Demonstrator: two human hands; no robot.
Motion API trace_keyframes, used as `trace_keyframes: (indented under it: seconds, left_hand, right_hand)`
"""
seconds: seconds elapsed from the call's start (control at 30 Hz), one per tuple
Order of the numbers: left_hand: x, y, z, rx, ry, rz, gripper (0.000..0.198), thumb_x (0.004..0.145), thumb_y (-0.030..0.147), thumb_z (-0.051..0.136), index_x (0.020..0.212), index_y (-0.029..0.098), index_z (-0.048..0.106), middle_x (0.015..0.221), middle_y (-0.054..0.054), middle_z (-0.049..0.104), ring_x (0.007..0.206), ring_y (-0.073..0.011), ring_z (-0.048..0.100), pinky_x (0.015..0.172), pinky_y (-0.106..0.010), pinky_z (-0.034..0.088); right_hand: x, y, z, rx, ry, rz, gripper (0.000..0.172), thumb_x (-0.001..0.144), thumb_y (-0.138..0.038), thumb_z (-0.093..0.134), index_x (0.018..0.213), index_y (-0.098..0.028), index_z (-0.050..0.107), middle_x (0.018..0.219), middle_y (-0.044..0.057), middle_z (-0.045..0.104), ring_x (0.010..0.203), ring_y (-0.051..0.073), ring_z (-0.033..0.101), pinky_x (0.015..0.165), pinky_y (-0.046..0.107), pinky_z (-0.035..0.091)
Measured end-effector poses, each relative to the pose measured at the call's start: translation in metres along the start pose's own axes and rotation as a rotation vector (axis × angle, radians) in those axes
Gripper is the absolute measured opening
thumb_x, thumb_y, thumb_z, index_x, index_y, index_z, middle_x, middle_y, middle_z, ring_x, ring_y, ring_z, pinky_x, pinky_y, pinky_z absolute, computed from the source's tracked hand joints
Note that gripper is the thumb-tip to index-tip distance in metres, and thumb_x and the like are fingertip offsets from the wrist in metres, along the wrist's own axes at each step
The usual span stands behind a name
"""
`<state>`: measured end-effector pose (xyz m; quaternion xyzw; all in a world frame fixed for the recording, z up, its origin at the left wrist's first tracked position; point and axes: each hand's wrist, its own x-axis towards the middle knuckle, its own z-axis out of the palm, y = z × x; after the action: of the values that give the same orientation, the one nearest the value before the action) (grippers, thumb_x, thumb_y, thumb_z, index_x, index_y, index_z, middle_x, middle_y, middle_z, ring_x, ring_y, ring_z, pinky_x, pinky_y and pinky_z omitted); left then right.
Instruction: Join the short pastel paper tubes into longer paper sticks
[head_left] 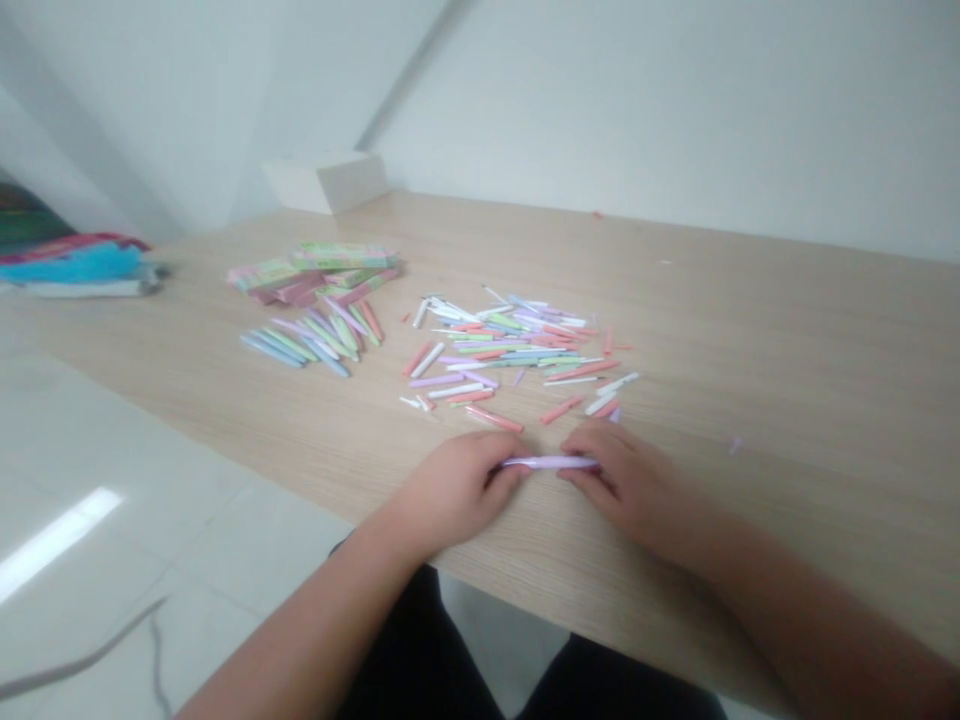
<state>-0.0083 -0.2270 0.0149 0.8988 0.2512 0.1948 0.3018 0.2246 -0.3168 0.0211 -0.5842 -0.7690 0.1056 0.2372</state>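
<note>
A light purple pen (551, 462) lies level between my two hands, just above the table's near part. My left hand (469, 485) pinches its left end, and my right hand (634, 480) grips its right end; both tips are partly hidden by fingers. Just beyond my hands spreads a loose heap of pen parts (517, 345) in white, purple, green, blue and coral. Several whole-looking pens (322, 333) in the same pastel colours lie in a group to the left.
Patterned flat boxes (315, 272) are piled behind the pen group. A white box (337, 182) stands at the back by the wall. Blue and red packaging (75, 262) sits at the far left. A small purple piece (736, 444) lies on the wooden table (787, 350) at right.
</note>
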Motion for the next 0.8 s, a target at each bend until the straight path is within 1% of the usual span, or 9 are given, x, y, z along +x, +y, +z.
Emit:
trace_keyframes:
  seconds: [0.07, 0.17, 0.27, 0.37, 0.43, 0.53, 0.63, 0.7, 0.8]
  left_hand:
    - [0.0002, 0.0002, 0.0001, 0.015, -0.004, 0.006, 0.017, 0.099, 0.026, 0.052, 0.105, 0.024, 0.067, 0.098, -0.001, 0.072, 0.09, -0.0181, 0.066, 0.08, -0.031, 0.049]
    - [0.0008, 0.0004, 0.0012, 0.08, -0.01, 0.026, 0.014, 0.097, 0.024, 0.053, 0.099, 0.022, 0.067, 0.097, -0.002, 0.071, 0.091, -0.019, 0.065, 0.08, -0.032, 0.048]
    - [0.0009, -0.0005, 0.002, 0.09, 0.002, 0.03, 0.014, 0.098, 0.025, 0.053, 0.099, 0.021, 0.066, 0.096, -0.003, 0.071, 0.091, -0.0193, 0.064, 0.08, -0.032, 0.048]
    - [0.0008, -0.0016, 0.0016, 0.06, 0.01, 0.023, 0.018, 0.099, 0.027, 0.05, 0.105, 0.023, 0.067, 0.099, -0.002, 0.072, 0.092, -0.0185, 0.065, 0.081, -0.032, 0.049]
    - [0.0008, -0.0017, 0.0011, 0.072, 0.002, 0.022, 0.018, 0.099, 0.027, 0.051, 0.105, 0.023, 0.067, 0.1, -0.002, 0.072, 0.092, -0.0189, 0.065, 0.081, -0.032, 0.049]
    - [0.0011, -0.001, 0.0005, 0.098, -0.012, 0.031, 0.018, 0.099, 0.029, 0.051, 0.103, 0.022, 0.068, 0.1, -0.003, 0.072, 0.093, -0.02, 0.066, 0.081, -0.033, 0.049]
    - [0.0009, -0.0007, -0.0002, 0.074, -0.009, 0.022, 0.019, 0.1, 0.03, 0.051, 0.103, 0.022, 0.068, 0.101, -0.003, 0.073, 0.093, -0.0196, 0.066, 0.081, -0.033, 0.049]
    - [0.0004, -0.0011, -0.0006, 0.051, -0.006, 0.009, 0.019, 0.1, 0.03, 0.051, 0.104, 0.023, 0.068, 0.101, -0.002, 0.073, 0.092, -0.0189, 0.066, 0.081, -0.032, 0.049]
    - [-0.0003, -0.0021, -0.0007, 0.047, -0.001, 0.005, 0.019, 0.1, 0.03, 0.051, 0.105, 0.024, 0.068, 0.102, -0.001, 0.073, 0.092, -0.0184, 0.067, 0.081, -0.031, 0.049]
  right_hand:
    - [0.0005, 0.0001, -0.0038, -0.063, -0.085, -0.029, 0.019, 0.102, -0.031, 0.049, 0.101, -0.023, 0.067, 0.1, 0.007, 0.072, 0.093, 0.024, 0.066, 0.085, 0.039, 0.049]
    - [0.002, -0.0026, -0.0035, -0.107, -0.165, 0.048, 0.034, 0.104, -0.038, 0.044, 0.084, -0.022, 0.067, 0.082, 0.006, 0.07, 0.078, 0.022, 0.064, 0.072, 0.036, 0.047]
    - [0.0014, -0.0038, 0.001, 0.019, -0.088, 0.155, 0.024, 0.101, -0.041, 0.052, 0.1, -0.023, 0.068, 0.094, 0.005, 0.073, 0.08, 0.021, 0.065, 0.071, 0.033, 0.047]
    - [-0.0002, -0.0016, 0.0022, 0.095, -0.013, 0.107, 0.025, 0.094, -0.035, 0.063, 0.116, -0.023, 0.062, 0.112, 0.007, 0.07, 0.089, 0.021, 0.065, 0.078, 0.033, 0.049]
    - [-0.0001, -0.0001, 0.0001, 0.062, -0.073, 0.063, 0.014, 0.098, -0.032, 0.056, 0.105, -0.023, 0.064, 0.103, 0.005, 0.071, 0.087, 0.02, 0.064, 0.078, 0.033, 0.047]
    - [0.0011, -0.0002, -0.0036, 0.012, -0.165, 0.114, 0.03, 0.104, -0.035, 0.043, 0.089, -0.023, 0.066, 0.084, 0.004, 0.07, 0.077, 0.02, 0.062, 0.07, 0.033, 0.045]
    - [0.0009, -0.002, -0.0055, 0.069, -0.092, 0.161, 0.021, 0.099, -0.039, 0.055, 0.109, -0.024, 0.065, 0.096, 0.005, 0.071, 0.078, 0.019, 0.063, 0.07, 0.032, 0.047]
    - [0.0003, -0.0027, -0.0062, 0.097, -0.044, 0.123, 0.028, 0.095, -0.034, 0.062, 0.121, -0.024, 0.06, 0.109, 0.006, 0.07, 0.086, 0.02, 0.065, 0.076, 0.033, 0.05]
    - [-0.0002, -0.003, -0.0073, 0.035, -0.118, 0.082, 0.016, 0.1, -0.031, 0.052, 0.099, -0.023, 0.065, 0.094, 0.005, 0.07, 0.083, 0.02, 0.064, 0.075, 0.034, 0.049]
